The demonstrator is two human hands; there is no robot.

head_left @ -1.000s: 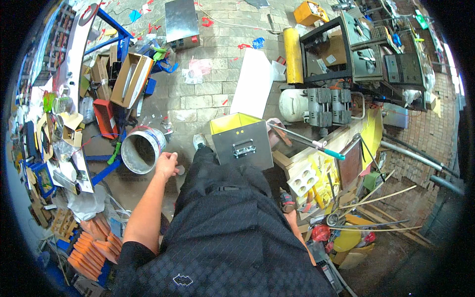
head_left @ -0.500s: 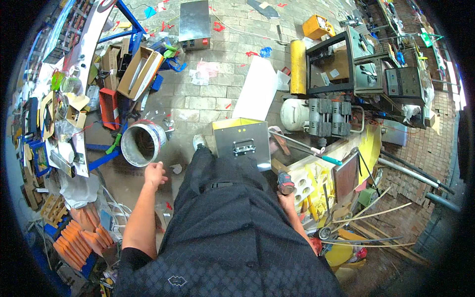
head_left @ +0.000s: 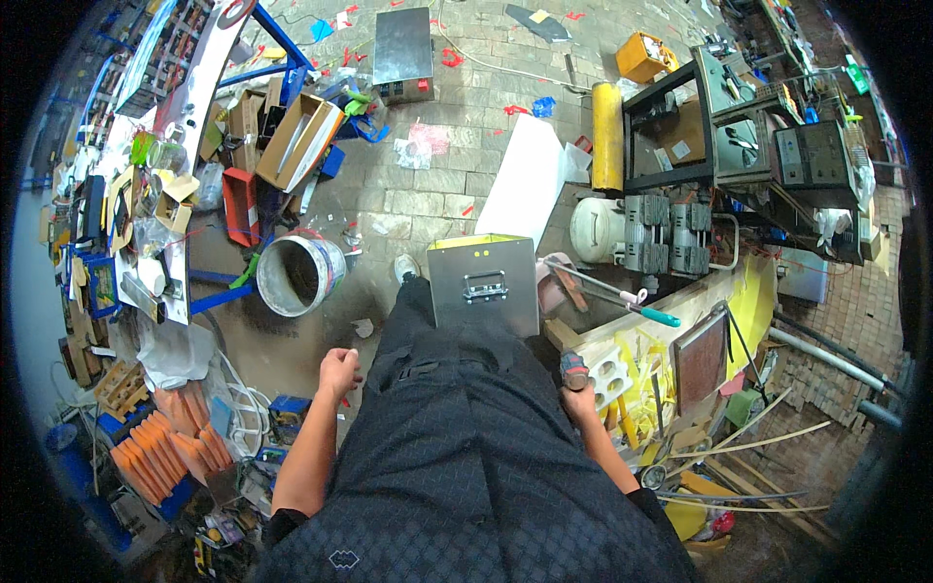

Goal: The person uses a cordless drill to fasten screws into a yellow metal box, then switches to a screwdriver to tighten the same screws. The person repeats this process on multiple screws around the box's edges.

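My right hand [head_left: 581, 400] grips a red and dark-grey cordless drill [head_left: 574, 367] beside my right thigh. My left hand [head_left: 339, 371] hangs beside my left leg with its fingers curled in; whether something small lies in them is hidden. In front of me stands a grey metal box [head_left: 478, 267] with a latch-like handle on its near face and a yellow inner edge. A white bucket [head_left: 294, 279] with a smeared inside stands on the floor ahead of my left hand, apart from it.
On the left are a blue-framed workbench [head_left: 175, 272], cardboard boxes [head_left: 299, 144] and stacked orange pieces [head_left: 155, 457]. A white sheet [head_left: 523, 180] lies beyond the metal box. To the right stand a compressor [head_left: 646, 233], a yellow cylinder [head_left: 607, 136], long-handled tools [head_left: 612, 294] and loose strips [head_left: 753, 439].
My left hand has drawn back from near the bucket toward my leg. The view has shifted, so the surroundings sit farther right. The drill stays in my right hand.
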